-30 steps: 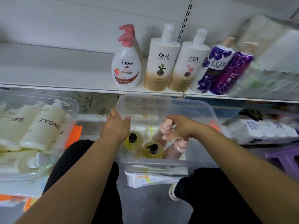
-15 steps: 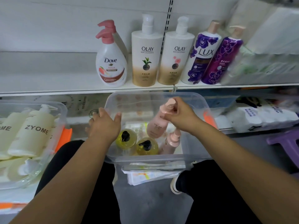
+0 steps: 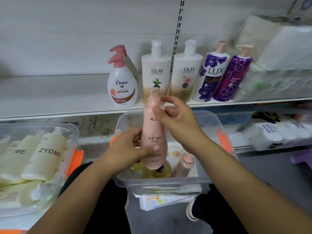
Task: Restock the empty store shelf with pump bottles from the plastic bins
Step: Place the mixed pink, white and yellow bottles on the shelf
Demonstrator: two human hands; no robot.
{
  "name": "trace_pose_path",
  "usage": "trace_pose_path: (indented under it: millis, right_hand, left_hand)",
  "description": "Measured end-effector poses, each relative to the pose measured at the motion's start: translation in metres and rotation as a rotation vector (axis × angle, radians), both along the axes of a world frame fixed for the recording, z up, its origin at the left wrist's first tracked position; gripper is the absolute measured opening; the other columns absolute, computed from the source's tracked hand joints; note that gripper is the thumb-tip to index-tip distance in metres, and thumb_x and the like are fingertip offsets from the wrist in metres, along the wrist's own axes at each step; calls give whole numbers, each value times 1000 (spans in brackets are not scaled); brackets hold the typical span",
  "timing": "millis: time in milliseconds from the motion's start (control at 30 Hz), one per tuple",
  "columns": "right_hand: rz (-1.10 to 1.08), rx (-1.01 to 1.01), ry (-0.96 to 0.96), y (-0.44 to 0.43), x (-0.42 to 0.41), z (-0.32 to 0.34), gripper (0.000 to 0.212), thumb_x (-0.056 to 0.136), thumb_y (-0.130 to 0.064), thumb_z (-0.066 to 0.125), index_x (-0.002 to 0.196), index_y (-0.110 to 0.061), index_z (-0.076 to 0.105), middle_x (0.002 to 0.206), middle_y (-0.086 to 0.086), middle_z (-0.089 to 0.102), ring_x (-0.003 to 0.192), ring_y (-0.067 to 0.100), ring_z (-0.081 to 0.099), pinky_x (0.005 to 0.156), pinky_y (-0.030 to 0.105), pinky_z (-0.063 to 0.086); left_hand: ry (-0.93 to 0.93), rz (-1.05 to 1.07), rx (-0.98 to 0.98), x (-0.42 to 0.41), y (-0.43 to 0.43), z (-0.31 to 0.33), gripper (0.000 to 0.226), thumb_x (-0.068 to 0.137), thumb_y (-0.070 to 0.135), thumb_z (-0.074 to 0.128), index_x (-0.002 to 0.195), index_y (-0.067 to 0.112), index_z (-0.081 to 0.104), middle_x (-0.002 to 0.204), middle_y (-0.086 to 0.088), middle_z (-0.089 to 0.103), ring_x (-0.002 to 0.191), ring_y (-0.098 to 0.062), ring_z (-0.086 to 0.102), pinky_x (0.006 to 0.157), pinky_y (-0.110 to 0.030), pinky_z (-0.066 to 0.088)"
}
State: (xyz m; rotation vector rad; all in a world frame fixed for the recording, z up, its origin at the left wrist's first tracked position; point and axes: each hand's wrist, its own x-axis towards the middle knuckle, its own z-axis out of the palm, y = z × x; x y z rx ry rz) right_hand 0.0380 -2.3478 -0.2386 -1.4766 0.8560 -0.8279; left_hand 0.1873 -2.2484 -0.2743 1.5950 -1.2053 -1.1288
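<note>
I see both hands gripping the pink pump bottle (image 3: 150, 132) at centre frame, left hand (image 3: 128, 149) low, right hand (image 3: 177, 120) high.

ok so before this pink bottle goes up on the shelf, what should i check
1. Grip: left hand holds the pink bottle by its lower body, right hand holds it below the pump: ok.
2. Bottle upright: ok.
3. Bare shelf space left of the Dove bottle: ok.
4. Base clear of the yellow bottles in the clear bin: cannot tell.
5. Pump locked: cannot tell.
</note>
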Motion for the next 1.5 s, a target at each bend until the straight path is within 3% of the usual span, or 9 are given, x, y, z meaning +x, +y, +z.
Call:
trace_pose_path:
  millis: [133,267,433,600,733,900,1033,1333,1500]
  right_hand:
    - [48,13,19,-1,38,0,21,91,-33,73,109,-25,64,92,-9,78,91,3,73,85,25,58]
    - [106,-36,93,-9,81,-9,15,98,-36,65,100,-22,67,98,-4,75,88,4,70,85,27,57]
    - [172,-260,419,-32,124,-43,24,98,-39,62,107,-19,72,107,-6,74,102,11,67,98,36,51]
    - [281,-303,592,-40,162,-58,43,97,-42,64,134,-21,62,139,-2,62,121,14,59,93,22,41]
    - [370,-377,702,-47,188,-63,57,99,-45,60,148,-19,49,155,1,46,143,17,41,114,29,31]
    - [415,-644,1011,-45,202,-71,61,94,-66,51,125,-13,56,126,3,57,124,25,52,93,41,46]
    - [381,-770,1038,-44,203,-86,84,92,-76,38,146,-13,46,157,3,41,146,21,33,108,42,41]
    - [275,-869,1033,-40,204,-108,94,91,-79,10,148,-16,47,158,0,42,148,19,35,102,39,49]
    - [257,-860,991,-39,204,-111,88,95,-73,6,149,-17,47,159,-3,41,149,16,32,104,38,46]
  left_hand:
    - [142,92,36,21,10,3,38,80,14,80,116,15,67,105,-3,76,100,-19,71,91,-39,56]
    - [235,169,78,50,18,8,26,87,16,71,111,9,69,101,-6,76,91,-20,73,67,-24,55]
    - [284,344,40,107,13,21,31,88,25,69,114,9,68,107,-8,75,99,-24,72,81,-38,58]
    - [211,535,10,172,-8,21,27,86,15,73,112,10,68,106,-5,75,100,-25,71,89,-44,56]
    - [36,574,-30,211,-31,17,34,83,15,78,115,14,66,111,-1,69,104,-22,66,94,-43,53]
    - [-63,527,-90,235,-59,10,34,86,17,76,118,17,66,111,7,70,102,-7,65,80,-20,47]
    - [-197,458,-131,241,-74,-3,35,86,17,75,120,21,65,109,13,70,101,9,59,69,-4,40]
    - [-282,379,-178,258,-107,-20,41,89,26,72,128,26,59,119,10,67,111,-8,60,82,-21,46]
    - [-280,394,-226,259,-130,-29,43,91,22,70,131,22,56,122,7,65,109,-9,60,79,-12,46]
